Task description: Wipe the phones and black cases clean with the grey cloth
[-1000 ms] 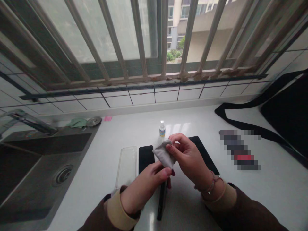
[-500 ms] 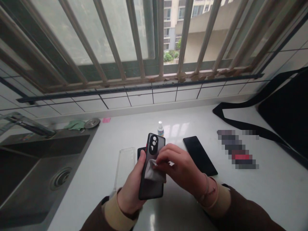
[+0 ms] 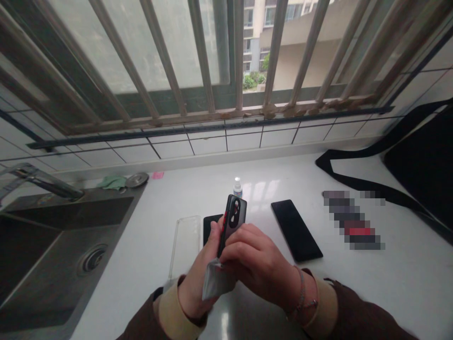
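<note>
- Phone case (image 3: 231,219), 1: tilted above counter (image 3: 152,236), gripped by your left hand (image 3: 198,281), thumb along edge; other fingers mostly hidden, can't tell.
- Cloth (image 3: 216,279), 1: pinched in your right hand (image 3: 260,264).
- Bottle (image 3: 237,186), 1: behind case.
- Black slabs (image 3: 296,231), 2.
- Clear case (image 3: 186,245), 1: left.

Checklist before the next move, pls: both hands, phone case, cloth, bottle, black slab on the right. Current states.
1. Left hand grip on the phone case: ok, case held up at a tilt.
2. Right hand grip on the grey cloth: ok, cloth hangs from the fingers.
3. Cloth touching case: cannot tell, right hand hides it.
4. White-topped bottle upright: ok, beyond the case.
5. Black slab flat on counter: ok.
</note>
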Demonstrator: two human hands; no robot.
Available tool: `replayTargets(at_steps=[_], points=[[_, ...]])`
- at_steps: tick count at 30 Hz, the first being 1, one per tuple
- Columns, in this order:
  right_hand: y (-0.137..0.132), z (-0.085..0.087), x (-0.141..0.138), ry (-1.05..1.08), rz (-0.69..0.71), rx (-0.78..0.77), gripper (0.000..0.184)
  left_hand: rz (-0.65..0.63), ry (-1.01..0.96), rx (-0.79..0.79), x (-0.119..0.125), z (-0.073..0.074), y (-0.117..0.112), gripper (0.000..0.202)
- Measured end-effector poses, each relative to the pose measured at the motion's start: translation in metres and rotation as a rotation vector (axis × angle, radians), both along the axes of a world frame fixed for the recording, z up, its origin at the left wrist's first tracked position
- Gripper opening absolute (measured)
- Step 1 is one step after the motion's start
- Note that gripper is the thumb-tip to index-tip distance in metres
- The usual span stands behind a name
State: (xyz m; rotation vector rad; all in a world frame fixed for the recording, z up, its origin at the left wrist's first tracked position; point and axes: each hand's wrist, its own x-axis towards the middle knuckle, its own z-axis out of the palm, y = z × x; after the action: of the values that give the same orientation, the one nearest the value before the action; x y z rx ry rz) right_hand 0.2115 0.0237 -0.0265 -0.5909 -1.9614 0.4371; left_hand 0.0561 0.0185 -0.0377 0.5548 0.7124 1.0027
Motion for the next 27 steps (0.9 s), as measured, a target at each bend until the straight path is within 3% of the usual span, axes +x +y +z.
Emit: replayTargets(at_steps=[2,6,8,13,22,24,27], points=[[0.002,0.000,0.004,0.019,-0.098,0.016,0.001,-0.029,0.025,-0.014,0.000,0.002,-0.003,0.064],[0.007,0.000,0.012,0.038,-0.267,0.039,0.010,0.014,0.204,0.218,-0.004,0.004,-0.006,0.055],[0.009,-0.001,0.013,0.031,-0.308,0.030,0.012,0.015,0.241,0.262,-0.006,0.003,-0.007,0.052],[0.011,-0.003,0.014,0.071,-0.348,-0.078,0.009,-0.012,0.146,0.237,-0.003,0.002,-0.007,0.047],[0.029,-0.006,0.028,0.194,-0.625,-0.410,0.015,-0.119,0.102,0.137,-0.002,-0.001,-0.006,0.054],[0.031,-0.004,0.030,0.203,-0.630,-0.399,0.017,-0.184,0.105,0.130,-0.003,0.000,-0.006,0.059],[0.031,0.002,0.034,0.179,-0.576,-0.254,0.017,-0.306,0.132,0.173,-0.005,0.002,-0.008,0.059]])
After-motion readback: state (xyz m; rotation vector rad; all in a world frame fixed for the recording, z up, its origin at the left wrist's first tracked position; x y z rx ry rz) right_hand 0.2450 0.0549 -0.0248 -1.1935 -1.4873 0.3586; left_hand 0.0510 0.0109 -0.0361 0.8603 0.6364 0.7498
